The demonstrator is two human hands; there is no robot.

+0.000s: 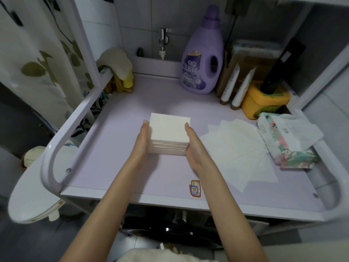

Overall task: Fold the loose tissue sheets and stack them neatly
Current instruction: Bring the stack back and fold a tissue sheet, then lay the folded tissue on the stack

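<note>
A thick stack of folded white tissues (169,129) sits in the middle of the pale lilac shelf top (117,157). My left hand (141,140) presses flat against the stack's left side with straight fingers. My right hand (194,146) presses flat against its right side the same way. Several loose unfolded tissue sheets (238,154) lie overlapping on the shelf to the right of the stack. An opened floral tissue pack (289,140) lies at the right edge beyond them.
A purple softener bottle (202,59) stands at the back. Two white tubes (234,87) and a yellow tub (264,99) stand at the back right. Cloths (119,67) hang on the white rail (79,118) at the left. A toilet lid (32,190) is lower left.
</note>
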